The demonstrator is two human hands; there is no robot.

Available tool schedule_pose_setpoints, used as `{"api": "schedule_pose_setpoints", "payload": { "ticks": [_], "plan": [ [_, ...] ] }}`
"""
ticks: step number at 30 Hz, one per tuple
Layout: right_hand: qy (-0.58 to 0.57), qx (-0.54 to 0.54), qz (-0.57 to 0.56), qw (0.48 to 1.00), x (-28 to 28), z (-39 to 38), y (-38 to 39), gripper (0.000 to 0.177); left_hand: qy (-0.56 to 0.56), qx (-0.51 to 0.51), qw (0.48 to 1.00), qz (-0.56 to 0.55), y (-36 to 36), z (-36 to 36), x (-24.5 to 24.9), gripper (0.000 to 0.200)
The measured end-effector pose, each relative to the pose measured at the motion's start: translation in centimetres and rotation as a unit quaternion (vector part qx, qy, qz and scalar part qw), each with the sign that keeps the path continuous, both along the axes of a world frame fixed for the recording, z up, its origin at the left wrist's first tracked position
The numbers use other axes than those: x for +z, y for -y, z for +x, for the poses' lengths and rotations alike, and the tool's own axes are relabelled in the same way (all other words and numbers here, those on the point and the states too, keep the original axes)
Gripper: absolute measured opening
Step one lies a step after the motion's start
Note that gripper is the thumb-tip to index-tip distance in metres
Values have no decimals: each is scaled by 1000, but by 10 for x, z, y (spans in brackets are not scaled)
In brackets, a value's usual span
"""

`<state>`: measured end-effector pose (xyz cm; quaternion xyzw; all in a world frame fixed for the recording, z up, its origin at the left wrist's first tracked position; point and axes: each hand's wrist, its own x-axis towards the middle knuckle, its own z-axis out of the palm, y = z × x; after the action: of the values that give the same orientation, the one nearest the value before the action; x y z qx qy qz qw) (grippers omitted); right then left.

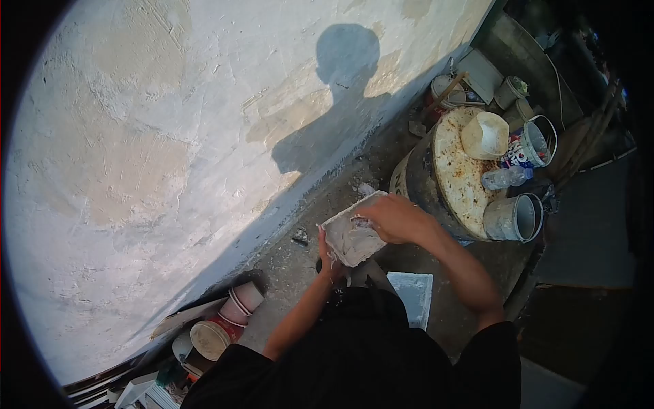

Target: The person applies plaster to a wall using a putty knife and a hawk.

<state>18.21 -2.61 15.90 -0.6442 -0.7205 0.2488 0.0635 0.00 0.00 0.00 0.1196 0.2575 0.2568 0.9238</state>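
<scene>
- The plastered wall [170, 136] fills the left side, patchy and scored, with the person's shadow across it.
- Stacked tubs [231, 313] sit at the wall's foot, well apart from both hands.
- The left hand [332, 262] grips the flat board [354, 235] from beneath at its near edge, with the fingers curled round the rim. The board is held in the air in front of the body, tilted, above the dusty ground.
- Grey paste [351, 247] lies spread on the board. With only one edge held, the tilt could let the paste slide off, or the board could twist out of the grip.
- The right hand [392, 218] is bent over the board's far corner with its fingers down in the paste. I cannot tell whether it pinches a tool. A hard push here could tip the board.
- A white slab [415, 290] lies on the ground below.
- The rusty drum [449, 177] stands just beside the right forearm and carries a jug [485, 134] and a bottle [505, 178]. A swinging elbow could knock them.
- A metal bucket [514, 218] leans at the drum's edge.
</scene>
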Motion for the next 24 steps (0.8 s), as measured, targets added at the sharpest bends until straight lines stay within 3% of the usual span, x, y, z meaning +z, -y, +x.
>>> {"api": "schedule_pose_setpoints", "payload": {
  "ticks": [11, 17, 20, 24],
  "plan": [
    [-31, -176, 25, 984, 7, 43, 14, 18, 44, 70, 996, 11, 2, 4, 5, 81],
    [-129, -175, -123, 968, -6, 50, 10, 13, 15, 85, 996, 21, 2, 10, -3, 81],
    [-177, -185, -137, 957, -17, 49, 7, 13, 16, 95, 995, 20, 4, 11, -11, 81],
    [-271, -219, -213, 913, -24, 44, 0, 11, 46, 94, 994, 0, 5, 12, -7, 77]
  ]
}}
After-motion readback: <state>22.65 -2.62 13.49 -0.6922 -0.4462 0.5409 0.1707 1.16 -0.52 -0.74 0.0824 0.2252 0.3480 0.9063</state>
